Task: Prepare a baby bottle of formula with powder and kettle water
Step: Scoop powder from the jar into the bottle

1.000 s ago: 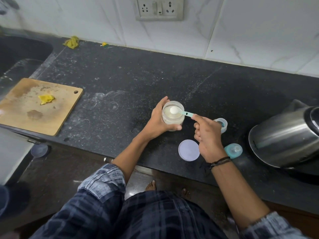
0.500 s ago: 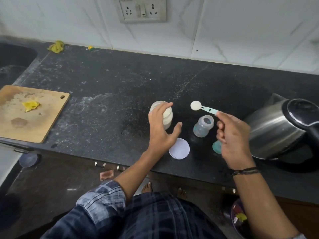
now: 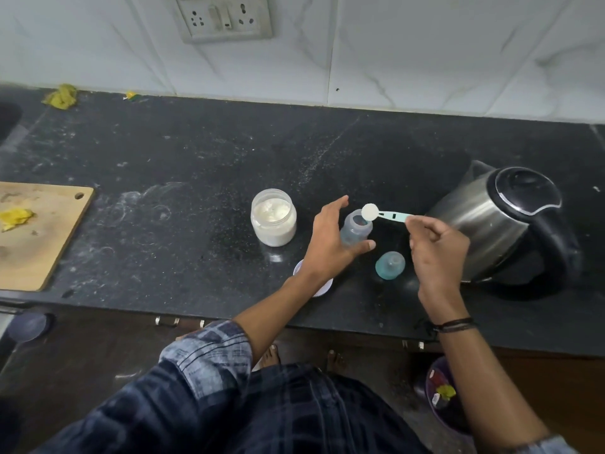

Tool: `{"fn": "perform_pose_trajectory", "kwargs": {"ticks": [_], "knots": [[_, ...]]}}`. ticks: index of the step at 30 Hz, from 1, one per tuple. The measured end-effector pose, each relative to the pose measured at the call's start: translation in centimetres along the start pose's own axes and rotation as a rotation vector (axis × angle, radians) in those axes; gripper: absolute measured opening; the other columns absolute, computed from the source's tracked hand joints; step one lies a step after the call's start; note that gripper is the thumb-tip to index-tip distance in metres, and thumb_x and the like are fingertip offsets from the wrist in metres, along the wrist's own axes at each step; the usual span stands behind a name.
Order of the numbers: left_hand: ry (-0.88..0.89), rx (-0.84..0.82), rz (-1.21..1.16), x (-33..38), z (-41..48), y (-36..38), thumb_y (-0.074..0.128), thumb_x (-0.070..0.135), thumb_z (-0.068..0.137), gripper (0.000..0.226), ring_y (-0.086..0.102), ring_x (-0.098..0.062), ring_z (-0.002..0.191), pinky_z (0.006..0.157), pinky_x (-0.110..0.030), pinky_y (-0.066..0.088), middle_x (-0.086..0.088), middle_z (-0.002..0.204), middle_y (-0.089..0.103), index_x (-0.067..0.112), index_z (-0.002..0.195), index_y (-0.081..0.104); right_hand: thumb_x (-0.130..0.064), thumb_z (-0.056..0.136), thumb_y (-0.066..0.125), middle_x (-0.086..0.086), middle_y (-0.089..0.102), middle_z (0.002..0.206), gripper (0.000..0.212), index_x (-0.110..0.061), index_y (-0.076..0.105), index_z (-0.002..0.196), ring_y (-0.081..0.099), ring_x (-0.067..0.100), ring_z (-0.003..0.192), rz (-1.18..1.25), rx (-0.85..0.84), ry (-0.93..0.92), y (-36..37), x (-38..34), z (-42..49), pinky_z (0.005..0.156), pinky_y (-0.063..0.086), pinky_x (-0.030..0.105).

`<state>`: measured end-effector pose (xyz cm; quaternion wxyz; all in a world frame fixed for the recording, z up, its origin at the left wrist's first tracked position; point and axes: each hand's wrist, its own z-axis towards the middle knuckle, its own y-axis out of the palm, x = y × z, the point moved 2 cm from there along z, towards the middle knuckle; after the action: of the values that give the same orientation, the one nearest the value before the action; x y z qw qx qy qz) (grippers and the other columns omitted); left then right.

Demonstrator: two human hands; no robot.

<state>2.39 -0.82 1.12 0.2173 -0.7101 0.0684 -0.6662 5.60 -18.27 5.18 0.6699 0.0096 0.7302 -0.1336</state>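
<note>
Currently, head view only. The baby bottle point(image 3: 355, 229) stands open-mouthed on the black counter point(image 3: 196, 152), right of centre, with its teat cap point(image 3: 389, 265) off and lying just beside it toward lower right. The right hand point(image 3: 438, 253) pinches the handle end of a pale green measuring scoop point(image 3: 388, 215). The scoop's long axis runs nearly left to right across the frame, and its powder-filled bowl is at the left end, over the upper right rim of the bottle mouth and seemingly level. The left hand point(image 3: 332, 244) is spread and cupped about the bottle's left side, fingers reaching past it toward the top of the frame and thumb under its base side. Actual contact cannot be told. Judgement: the coming move is a small shift left plus a roll of the scoop to tip the powder in; the narrow mouth leaves little margin for spillage. The open powder jar point(image 3: 273, 217) is left of the left hand and apart from it. Its lid point(image 3: 322, 290) is partly hidden under the left wrist. The steel kettle point(image 3: 501, 224) sits at right, close behind the right hand, and nothing blocks the scoop's path. A wooden cutting board point(image 3: 42, 237) lies at far left.
</note>
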Motion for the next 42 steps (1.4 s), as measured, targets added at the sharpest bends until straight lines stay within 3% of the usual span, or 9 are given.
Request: {"fn": "perform_pose_trajectory", "kwargs": {"ticks": [3, 6, 12, 15, 20, 24, 28, 37, 42], "knots": [[-0.052, -0.020, 0.044, -0.2, 1.0, 0.4, 0.090, 0.030, 0.078, 0.093, 0.035, -0.017, 0.142, 0.115, -0.028, 0.031, -0.001, 0.152, 0.044, 0.016, 0.154, 0.040, -0.020, 0.097, 0.072, -0.001, 0.064, 0.063, 0.021, -0.033, 0.072, 0.080, 0.054, 0.002, 0.056, -0.099, -0.002, -0.108, 0.2, -0.1, -0.1, 0.059, 0.047, 0.014], [-0.083, -0.014, 0.049, -0.5, 1.7, 0.7, 0.092, 0.030, 0.075, 0.088, 0.041, -0.014, 0.137, 0.110, -0.025, 0.034, -0.003, 0.147, 0.051, 0.013, 0.148, 0.048, -0.021, 0.097, 0.071, -0.010, 0.060, 0.058, 0.022, -0.033, 0.070, 0.079, 0.054, 0.000, 0.052, -0.193, 0.006, -0.193, 0.3, -0.3, -0.3, 0.059, 0.045, 0.015], [-0.068, 0.030, 0.039, -0.7, 2.3, 0.9, 0.094, 0.025, 0.072, 0.072, 0.058, -0.015, 0.118, 0.101, -0.029, 0.049, -0.004, 0.129, 0.063, 0.009, 0.132, 0.060, -0.022, 0.099, 0.070, -0.009, 0.060, 0.061, 0.009, -0.018, 0.077, 0.094, 0.057, 0.007, 0.056, -0.375, -0.020, -0.376, 0.7, -0.7, -0.9, 0.064, 0.053, 0.036], [-0.064, 0.035, 0.036, -0.8, 2.4, 1.0, 0.095, 0.025, 0.071, 0.067, 0.060, -0.014, 0.114, 0.094, -0.019, 0.048, -0.003, 0.126, 0.065, 0.009, 0.128, 0.063, -0.021, 0.099, 0.070, -0.003, 0.063, 0.063, 0.010, -0.013, 0.077, 0.097, 0.061, 0.019, 0.058, -0.442, -0.046, -0.455, 0.8, -0.9, -1.0, 0.061, 0.055, 0.040], [-0.042, 0.040, 0.044, -1.0, 2.5, 1.1, 0.095, 0.025, 0.072, 0.061, 0.059, -0.015, 0.116, 0.097, -0.022, 0.048, -0.002, 0.124, 0.065, 0.011, 0.124, 0.066, -0.018, 0.097, 0.072, -0.006, 0.059, 0.062, 0.009, -0.012, 0.079, 0.096, 0.058, 0.017, 0.057, -0.557, -0.056, -0.574, 1.2, -1.7, -1.3, 0.056, 0.053, 0.037], [-0.009, 0.064, 0.033, -1.0, 2.3, 1.1, 0.094, 0.022, 0.071, 0.053, 0.062, -0.008, 0.101, 0.081, -0.004, 0.042, 0.004, 0.112, 0.067, 0.011, 0.116, 0.068, -0.013, 0.096, 0.075, -0.002, 0.065, 0.069, 0.006, -0.008, 0.079, 0.097, 0.057, 0.013, 0.061, -0.651, -0.093, -0.706, 1.4, -2.0, -1.5, 0.054, 0.051, 0.033], [0.012, 0.073, 0.015, -0.6, 2.3, 0.9, 0.094, 0.024, 0.073, 0.048, 0.067, -0.011, 0.099, 0.083, -0.019, 0.052, 0.000, 0.109, 0.072, 0.010, 0.113, 0.071, -0.009, 0.096, 0.076, 0.007, 0.074, 0.080, 0.004, -0.005, 0.078, 0.097, 0.066, 0.023, 0.061, -0.744, -0.100, -0.866, 1.6, -1.9, -1.7, 0.049, 0.050, 0.032], [0.042, 0.060, 0.038, -0.5, 2.3, 0.7, 0.092, 0.026, 0.075, 0.047, 0.063, -0.007, 0.095, 0.077, -0.004, 0.045, 0.007, 0.106, 0.066, 0.011, 0.114, 0.070, -0.006, 0.093, 0.077, 0.003, 0.053, 0.063, 0.014, -0.008, 0.071, 0.081, 0.043, 0.017, 0.050, -0.903, -0.124, -1.090, 1.6, -2.1, -1.8, 0.045, 0.027, 0.027], [0.036, 0.058, 0.039, -0.6, 2.3, 0.7, 0.091, 0.021, 0.074, 0.043, 0.064, -0.001, 0.089, 0.075, -0.006, 0.046, 0.003, 0.103, 0.070, 0.011, 0.110, 0.071, -0.004, 0.092, 0.078, 0.005, 0.055, 0.062, 0.003, -0.004, 0.077, 0.089, 0.047, 0.019, 0.047, -0.898, -0.176, -1.128, 1.5, -1.8, -2.0, 0.038, 0.036, 0.031]]}}
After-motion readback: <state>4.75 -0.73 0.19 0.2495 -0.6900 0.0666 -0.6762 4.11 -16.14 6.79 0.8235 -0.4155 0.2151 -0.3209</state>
